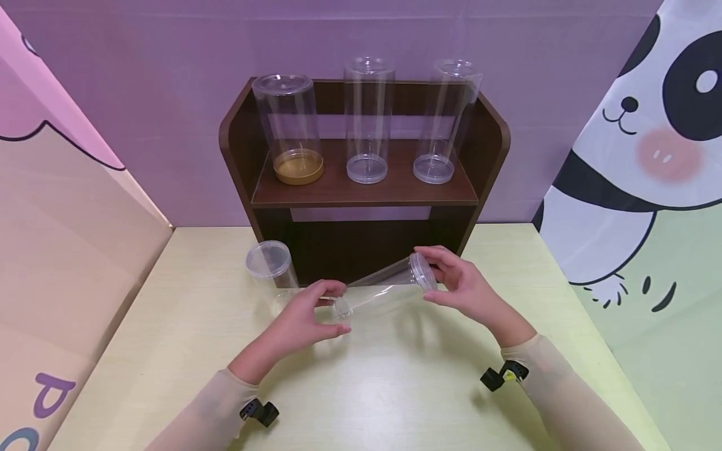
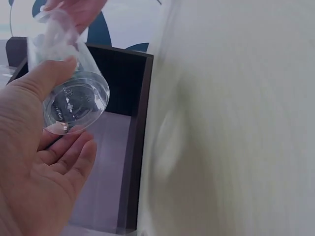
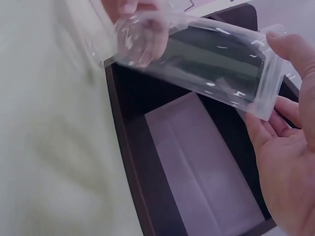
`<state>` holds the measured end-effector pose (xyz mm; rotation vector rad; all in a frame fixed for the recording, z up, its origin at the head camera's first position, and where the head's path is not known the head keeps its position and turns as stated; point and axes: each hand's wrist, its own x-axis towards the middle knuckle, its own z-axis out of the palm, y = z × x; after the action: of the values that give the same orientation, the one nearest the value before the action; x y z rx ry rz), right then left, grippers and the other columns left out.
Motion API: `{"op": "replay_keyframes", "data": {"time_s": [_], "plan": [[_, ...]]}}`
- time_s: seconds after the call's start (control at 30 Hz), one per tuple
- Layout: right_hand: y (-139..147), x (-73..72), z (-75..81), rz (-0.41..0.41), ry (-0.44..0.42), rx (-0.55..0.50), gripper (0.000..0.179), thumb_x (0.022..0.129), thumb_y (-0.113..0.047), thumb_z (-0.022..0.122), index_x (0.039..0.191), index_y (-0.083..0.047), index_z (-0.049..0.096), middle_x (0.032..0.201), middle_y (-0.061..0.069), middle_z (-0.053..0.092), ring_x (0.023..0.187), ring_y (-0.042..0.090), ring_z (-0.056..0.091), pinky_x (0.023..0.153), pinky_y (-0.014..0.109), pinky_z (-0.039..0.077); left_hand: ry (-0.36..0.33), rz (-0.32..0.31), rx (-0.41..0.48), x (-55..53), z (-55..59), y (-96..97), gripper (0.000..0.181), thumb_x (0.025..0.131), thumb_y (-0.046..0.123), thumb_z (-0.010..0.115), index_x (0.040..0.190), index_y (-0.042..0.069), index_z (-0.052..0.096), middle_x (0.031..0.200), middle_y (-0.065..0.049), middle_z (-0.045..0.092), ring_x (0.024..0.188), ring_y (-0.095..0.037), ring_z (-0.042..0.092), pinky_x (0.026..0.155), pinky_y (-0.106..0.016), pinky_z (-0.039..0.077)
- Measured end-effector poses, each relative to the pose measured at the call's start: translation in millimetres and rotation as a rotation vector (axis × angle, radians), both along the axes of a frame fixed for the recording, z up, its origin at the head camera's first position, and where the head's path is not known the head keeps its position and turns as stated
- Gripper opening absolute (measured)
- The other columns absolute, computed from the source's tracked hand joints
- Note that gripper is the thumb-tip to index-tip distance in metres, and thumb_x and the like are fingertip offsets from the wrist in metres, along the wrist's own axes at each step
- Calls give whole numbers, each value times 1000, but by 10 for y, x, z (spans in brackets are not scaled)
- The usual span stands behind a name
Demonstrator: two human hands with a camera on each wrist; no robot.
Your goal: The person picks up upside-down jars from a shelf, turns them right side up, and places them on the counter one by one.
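While the head view looks down on the table, it shows a clear canister held tilted above the rear half, in front of the shelf unit, right end higher. The left hand curves part-open around the lower end; the right hand grips the rimmed upper end between thumb and fingers, spread to the rim's width. A lidded canister stands toward the table's rear left corner. On the upper shelf, a gold-based canister stands toward the left panel, a center canister mid-board and a right-hand canister toward the right panel.

Left wrist view: the thumb lies along the wall of the held canister; fingers curve below its embossed end. Contact at each fingertip cannot be determined.

Right wrist view: thumb and fingers bracket the rim from opposite sides. The left hand shows partly through the clear wall.
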<state>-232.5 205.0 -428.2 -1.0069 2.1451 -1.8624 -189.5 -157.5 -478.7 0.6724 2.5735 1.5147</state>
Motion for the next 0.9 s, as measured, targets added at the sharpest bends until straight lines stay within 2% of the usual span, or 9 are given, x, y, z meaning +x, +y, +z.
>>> {"op": "replay_keyframes", "data": {"time_s": [0.2, 0.37, 0.53, 0.7, 0.9], "plan": [[-104, -22, 69, 33, 6, -61, 75, 93, 8, 82, 160, 3, 49, 156, 11, 52, 138, 28, 55, 110, 28, 56, -16, -29, -11, -31, -63, 123, 71, 85, 15, 99, 143, 5, 60, 141, -14, 68, 130, -33, 68, 115, -48, 55], [-233, -35, 110, 85, -6, -94, 74, 92, 5, 84, 159, 0, 53, 154, 11, 55, 137, 30, 56, 107, 31, 59, -30, -59, -25, -59, -148, 238, 70, 83, 18, 100, 140, 6, 63, 137, -9, 70, 131, -31, 67, 116, -50, 53], [-370, -31, 129, 154, -1, -121, 70, 92, 5, 85, 155, 6, 54, 150, 10, 59, 133, 28, 61, 105, 31, 59, -64, -103, -17, -65, -208, 345, 70, 82, 21, 101, 140, 8, 64, 137, -7, 70, 132, -31, 66, 116, -52, 52], [-484, -9, 144, 181, 17, -120, 68, 92, 4, 87, 151, 8, 55, 147, 7, 61, 127, 24, 64, 104, 31, 59, -74, -132, -22, -66, -228, 438, 69, 81, 23, 103, 138, 13, 65, 132, 0, 69, 125, -25, 65, 112, -49, 55], [-580, 13, 158, 204, 32, -119, 69, 91, 2, 89, 151, 9, 55, 146, 7, 61, 129, 23, 64, 109, 33, 56, -94, -138, -19, -65, -246, 484, 79, 80, 22, 103, 147, 15, 60, 139, 2, 66, 127, -24, 63, 113, -50, 54]]}}
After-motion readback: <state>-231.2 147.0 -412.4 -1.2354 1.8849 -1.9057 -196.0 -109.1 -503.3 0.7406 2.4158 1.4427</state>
